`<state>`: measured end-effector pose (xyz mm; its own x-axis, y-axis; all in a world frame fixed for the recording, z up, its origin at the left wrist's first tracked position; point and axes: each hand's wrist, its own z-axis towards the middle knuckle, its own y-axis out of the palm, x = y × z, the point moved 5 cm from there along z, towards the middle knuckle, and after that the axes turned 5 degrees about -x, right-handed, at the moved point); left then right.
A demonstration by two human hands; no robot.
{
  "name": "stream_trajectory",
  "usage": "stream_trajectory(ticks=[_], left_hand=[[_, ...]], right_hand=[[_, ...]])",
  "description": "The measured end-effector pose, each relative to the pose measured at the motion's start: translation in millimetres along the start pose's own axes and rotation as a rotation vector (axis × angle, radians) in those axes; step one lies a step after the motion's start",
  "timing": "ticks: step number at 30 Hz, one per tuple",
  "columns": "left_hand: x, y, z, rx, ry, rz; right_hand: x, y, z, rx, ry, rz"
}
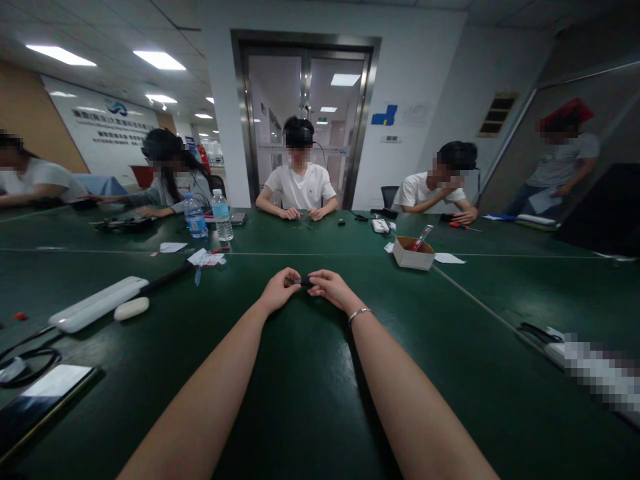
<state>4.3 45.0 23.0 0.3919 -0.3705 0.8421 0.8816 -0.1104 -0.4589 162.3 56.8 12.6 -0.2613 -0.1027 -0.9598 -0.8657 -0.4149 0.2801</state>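
Note:
My left hand (277,292) and my right hand (332,289) meet over the green table (310,373), fingertips almost together. Between them is a small black object (305,282) with a lighter, silvery part toward the left. Each hand pinches one end of it, the left at the silvery side and the right at the black side. It is too small and too covered by fingers for me to name its kind. A silver bracelet (359,313) circles my right wrist.
At left lie a phone (55,393), a white power strip (100,303), a white oval case (132,309) and cables. Beyond my hands stand two water bottles (221,217) and a small cardboard box (414,255). Several people sit around the table; another stands at right.

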Motion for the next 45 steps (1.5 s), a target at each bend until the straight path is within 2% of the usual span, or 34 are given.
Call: stream_trajectory(ticks=[7,11,14,18,22,30,34,37,45], left_hand=[[-7.9,4.6,2.5,-0.048,-0.093,-0.095],[-7.8,1.8,2.5,-0.008,-0.074,-0.085],[-9.3,2.9,2.6,-0.036,-0.094,-0.101],[-7.0,2.1,2.4,-0.042,-0.051,-0.066],[-7.8,3.4,2.1,-0.079,-0.083,-0.065],[-9.7,6.8,3.2,-0.085,-0.061,-0.12],[-7.8,3.8,2.8,-0.04,-0.05,-0.099],[-7.7,4.1,1.9,-0.063,-0.085,-0.099],[-3.9,4.6,0.8,-0.069,-0.053,-0.072]], right_hand=[[-1.1,1.5,-0.9,-0.005,0.007,-0.007],[-2.8,3.0,-2.6,-0.017,0.012,-0.01],[-3.4,4.1,-2.9,-0.028,0.01,-0.011],[-3.6,4.9,-3.3,-0.028,0.015,-0.005],[-3.3,4.8,-3.5,-0.03,0.021,-0.006],[-2.6,3.6,-2.3,-0.036,0.013,0.003],[-2.5,4.3,-2.4,-0.037,0.014,-0.002],[-2.8,4.6,-2.8,-0.039,0.008,-0.005],[-3.6,4.2,-3.6,-0.046,0.009,0.005]])
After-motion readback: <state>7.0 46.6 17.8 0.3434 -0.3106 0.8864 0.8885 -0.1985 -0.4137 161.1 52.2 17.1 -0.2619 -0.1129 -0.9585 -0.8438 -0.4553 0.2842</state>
